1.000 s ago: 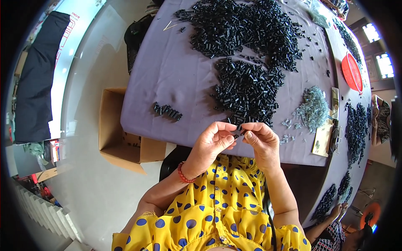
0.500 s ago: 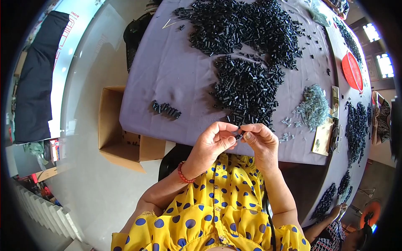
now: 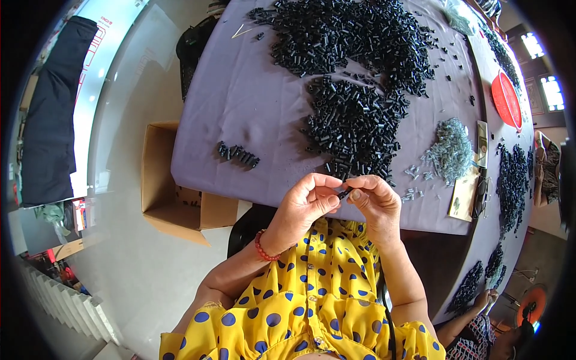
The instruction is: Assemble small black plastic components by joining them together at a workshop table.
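Observation:
Close to the table's near edge, my left hand [image 3: 311,203] and my right hand [image 3: 377,204] meet over my lap. Thumbs and fingers of both pinch a small black plastic piece [image 3: 343,194] between them; its details are mostly hidden by the fingertips. Just beyond the hands lies a large heap of short black plastic tubes [image 3: 354,126]. Right of it sits a smaller pile of clear plastic pieces [image 3: 451,151], with a few strewn toward my right hand. Off to the left is a little row of black pieces [image 3: 238,156].
A purple cloth [image 3: 207,120] covers the table. An open cardboard box [image 3: 157,180] stands on the floor at left. Further right are a card [image 3: 463,195], glasses [image 3: 480,198], a red basket [image 3: 506,101] and more black piles. Another person's hand [image 3: 487,298] works at lower right.
Both hands stay at the same spot, still pinching the black piece. My right hand has shifted very slightly. The other person's hands at lower right have moved a little.

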### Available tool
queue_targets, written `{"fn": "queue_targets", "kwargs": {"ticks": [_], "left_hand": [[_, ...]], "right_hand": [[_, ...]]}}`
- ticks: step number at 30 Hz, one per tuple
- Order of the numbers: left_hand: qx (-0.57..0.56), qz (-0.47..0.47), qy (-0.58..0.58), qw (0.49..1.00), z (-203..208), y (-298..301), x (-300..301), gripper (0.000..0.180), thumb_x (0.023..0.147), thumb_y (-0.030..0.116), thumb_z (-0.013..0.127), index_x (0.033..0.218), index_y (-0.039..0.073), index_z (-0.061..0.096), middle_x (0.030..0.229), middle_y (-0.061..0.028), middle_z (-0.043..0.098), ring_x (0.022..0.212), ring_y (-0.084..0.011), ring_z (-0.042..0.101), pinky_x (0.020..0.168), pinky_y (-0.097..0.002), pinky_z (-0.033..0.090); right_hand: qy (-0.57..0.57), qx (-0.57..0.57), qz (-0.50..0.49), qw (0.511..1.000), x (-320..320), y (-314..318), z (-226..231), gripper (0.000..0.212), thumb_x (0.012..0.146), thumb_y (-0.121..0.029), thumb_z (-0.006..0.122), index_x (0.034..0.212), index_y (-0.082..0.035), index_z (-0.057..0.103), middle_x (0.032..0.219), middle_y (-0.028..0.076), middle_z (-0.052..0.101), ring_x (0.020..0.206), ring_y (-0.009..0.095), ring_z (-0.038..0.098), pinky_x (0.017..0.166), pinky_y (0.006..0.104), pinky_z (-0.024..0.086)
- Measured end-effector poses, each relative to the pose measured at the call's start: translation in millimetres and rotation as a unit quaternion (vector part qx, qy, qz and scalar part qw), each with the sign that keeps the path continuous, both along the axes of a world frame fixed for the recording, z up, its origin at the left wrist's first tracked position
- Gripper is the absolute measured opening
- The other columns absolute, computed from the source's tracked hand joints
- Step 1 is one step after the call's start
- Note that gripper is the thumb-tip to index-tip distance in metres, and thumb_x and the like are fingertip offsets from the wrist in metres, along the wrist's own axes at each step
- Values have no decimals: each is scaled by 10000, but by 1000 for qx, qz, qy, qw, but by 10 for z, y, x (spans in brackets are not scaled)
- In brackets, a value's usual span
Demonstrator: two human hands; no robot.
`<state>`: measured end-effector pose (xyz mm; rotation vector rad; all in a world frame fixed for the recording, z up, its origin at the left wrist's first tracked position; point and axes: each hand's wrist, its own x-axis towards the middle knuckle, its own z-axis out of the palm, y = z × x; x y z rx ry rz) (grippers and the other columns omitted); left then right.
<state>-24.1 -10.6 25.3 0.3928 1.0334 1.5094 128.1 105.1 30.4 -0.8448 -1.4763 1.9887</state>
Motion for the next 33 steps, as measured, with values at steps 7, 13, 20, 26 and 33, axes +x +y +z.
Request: {"fn": "queue_targets", "kwargs": {"ticks": [7,13,20,26,33], "left_hand": [[-5,2,-14,1000,20,9,5,242,1012,51,648,1242,16,580,1118,-39,660,974,-124,676,909,-259,556],[-20,10,-37,999,32,14,8,260,1006,57,657,1250,10,579,1068,-46,662,938,-134,688,879,-256,558],[-37,-4,-61,997,63,3,-10,257,989,41,671,1225,2,576,1033,-55,663,925,-140,694,854,-270,568],[-20,10,-12,1000,6,-5,26,252,988,33,668,1219,1,571,1027,-58,669,921,-128,684,855,-267,566],[-51,-4,-34,998,35,13,-16,265,988,60,681,1222,-5,576,1025,-54,675,897,-114,678,849,-262,568]], "right_hand": [[1,33,18,999,16,3,-10,132,977,21,665,1099,-10,705,1065,25,679,954,99,611,878,260,518],[4,154,11,988,30,-10,-63,163,923,53,716,1060,-30,687,1052,32,664,967,121,587,900,266,469],[-49,193,26,980,50,70,-22,177,869,61,746,1005,-40,693,985,33,686,936,184,619,885,304,472],[-94,371,87,920,3,175,149,194,810,80,759,948,-45,704,923,31,693,923,207,626,877,334,464],[-74,477,64,873,-10,153,158,220,810,66,754,966,-79,697,903,23,674,841,203,634,864,349,425]]}}
